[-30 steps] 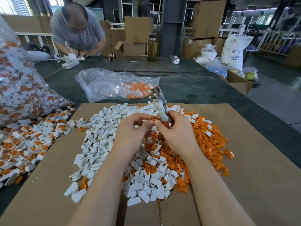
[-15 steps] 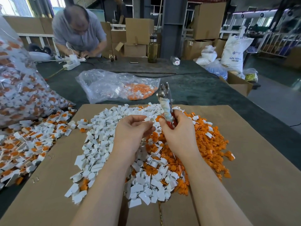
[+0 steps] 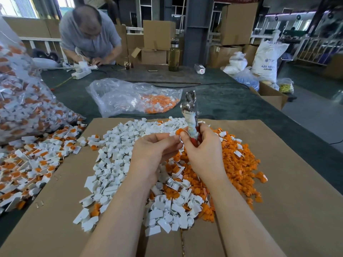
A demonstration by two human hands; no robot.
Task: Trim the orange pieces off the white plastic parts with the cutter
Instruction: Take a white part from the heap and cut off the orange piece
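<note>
A flat brown cardboard sheet on the counter carries two loose heaps, white plastic parts and orange pieces. The right hand is closed around the cutter, which stands upright with its metal tip pointing away. The left hand pinches one small orange-and-white part beside it.

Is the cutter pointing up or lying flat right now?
Upright: the right hand grips the cutter by its handles, metal head pointing up above the fingers.
</note>
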